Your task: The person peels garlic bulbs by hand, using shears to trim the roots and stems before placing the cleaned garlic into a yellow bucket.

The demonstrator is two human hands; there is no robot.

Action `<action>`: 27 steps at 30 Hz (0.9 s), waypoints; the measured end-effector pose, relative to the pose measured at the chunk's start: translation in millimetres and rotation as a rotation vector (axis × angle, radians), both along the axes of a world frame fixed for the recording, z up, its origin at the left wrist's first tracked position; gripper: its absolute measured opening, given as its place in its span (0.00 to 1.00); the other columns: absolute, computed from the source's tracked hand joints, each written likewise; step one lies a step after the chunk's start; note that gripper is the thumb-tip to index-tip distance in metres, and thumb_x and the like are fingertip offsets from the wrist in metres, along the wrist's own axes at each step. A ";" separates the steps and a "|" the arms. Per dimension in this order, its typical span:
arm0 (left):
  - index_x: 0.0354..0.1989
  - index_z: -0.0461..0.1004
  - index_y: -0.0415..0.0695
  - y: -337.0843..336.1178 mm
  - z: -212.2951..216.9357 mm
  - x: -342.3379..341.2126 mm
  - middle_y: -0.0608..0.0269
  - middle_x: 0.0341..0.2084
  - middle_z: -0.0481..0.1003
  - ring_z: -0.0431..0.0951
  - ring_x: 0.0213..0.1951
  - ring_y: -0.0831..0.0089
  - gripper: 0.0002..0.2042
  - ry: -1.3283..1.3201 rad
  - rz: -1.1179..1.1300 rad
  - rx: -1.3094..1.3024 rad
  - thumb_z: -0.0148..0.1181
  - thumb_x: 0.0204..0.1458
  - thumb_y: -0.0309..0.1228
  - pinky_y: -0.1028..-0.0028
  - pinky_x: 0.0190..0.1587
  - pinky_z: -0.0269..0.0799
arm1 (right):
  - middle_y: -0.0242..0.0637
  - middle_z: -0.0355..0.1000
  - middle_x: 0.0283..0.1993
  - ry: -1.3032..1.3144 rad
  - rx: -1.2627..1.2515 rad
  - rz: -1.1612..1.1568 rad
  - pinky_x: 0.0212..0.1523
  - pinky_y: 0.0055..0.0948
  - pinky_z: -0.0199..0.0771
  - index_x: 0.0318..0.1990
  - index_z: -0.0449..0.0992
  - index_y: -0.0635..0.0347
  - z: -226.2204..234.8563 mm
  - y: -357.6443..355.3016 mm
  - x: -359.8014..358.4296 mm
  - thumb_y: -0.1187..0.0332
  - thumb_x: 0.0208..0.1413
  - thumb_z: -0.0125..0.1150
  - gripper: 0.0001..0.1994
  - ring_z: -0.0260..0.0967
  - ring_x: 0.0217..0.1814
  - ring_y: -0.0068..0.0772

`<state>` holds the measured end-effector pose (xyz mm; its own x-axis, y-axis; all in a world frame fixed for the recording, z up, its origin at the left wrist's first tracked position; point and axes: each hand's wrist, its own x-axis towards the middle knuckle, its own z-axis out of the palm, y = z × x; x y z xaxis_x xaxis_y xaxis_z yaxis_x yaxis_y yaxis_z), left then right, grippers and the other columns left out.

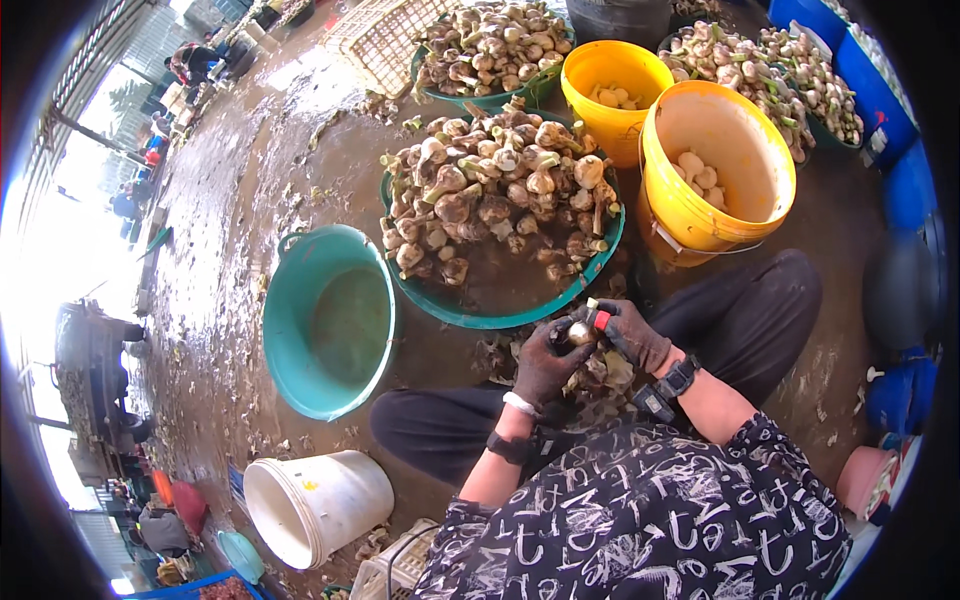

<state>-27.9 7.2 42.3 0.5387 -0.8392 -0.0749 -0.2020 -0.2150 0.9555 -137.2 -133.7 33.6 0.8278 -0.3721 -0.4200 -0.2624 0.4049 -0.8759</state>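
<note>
My left hand, in a dark dirty glove, is closed around a garlic bulb with a whitish side showing, above my lap. Against the same bulb works my right hand, also gloved, its fingers bent in. A small red piece shows at the right fingertips; whether it is a tool handle or a finger wrap I cannot tell. Loose garlic skins lie below my hands. Just beyond them stands a wide green tub heaped with soiled, untrimmed garlic bulbs.
Right of the tub stand two yellow buckets with some pale peeled bulbs inside. A teal basin is at left, and a white bucket lies tipped on its side. More garlic heaps and a plastic crate stand farther back on the wet floor.
</note>
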 end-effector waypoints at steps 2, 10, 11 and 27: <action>0.44 0.73 0.37 2.8 -10.4 -2.8 0.59 0.40 0.76 0.75 0.41 0.74 0.18 0.242 0.060 -0.078 0.67 0.44 0.26 0.74 0.45 0.71 | 0.25 0.70 0.34 0.025 0.056 -0.021 0.36 0.18 0.67 0.39 0.75 0.61 -2.2 -1.4 -2.2 0.63 0.57 0.55 0.11 0.65 0.35 0.15; 0.35 0.76 0.38 6.5 -34.7 -3.4 0.65 0.31 0.76 0.73 0.34 0.81 0.08 0.328 0.224 -0.293 0.65 0.45 0.22 0.79 0.39 0.70 | 0.27 0.71 0.35 -0.237 -0.028 -0.068 0.36 0.18 0.67 0.39 0.75 0.60 -5.5 8.8 -7.2 0.60 0.59 0.52 0.13 0.66 0.36 0.15; 0.34 0.75 0.37 6.6 -35.0 -4.0 0.65 0.30 0.75 0.73 0.33 0.79 0.06 0.280 0.220 -0.231 0.62 0.47 0.21 0.78 0.38 0.70 | 0.28 0.71 0.34 -0.158 0.008 -0.091 0.35 0.18 0.67 0.39 0.75 0.60 -4.3 9.9 -6.8 0.61 0.59 0.53 0.12 0.66 0.36 0.15; 0.56 0.61 0.37 -4.6 -16.7 -2.3 0.52 0.47 0.71 0.71 0.49 0.68 0.26 0.010 -0.093 -0.025 0.62 0.50 0.31 0.73 0.51 0.65 | 0.28 0.71 0.27 0.023 -0.215 -0.130 0.29 0.24 0.66 0.34 0.76 0.67 -26.7 6.6 9.1 0.69 0.51 0.56 0.09 0.63 0.29 0.16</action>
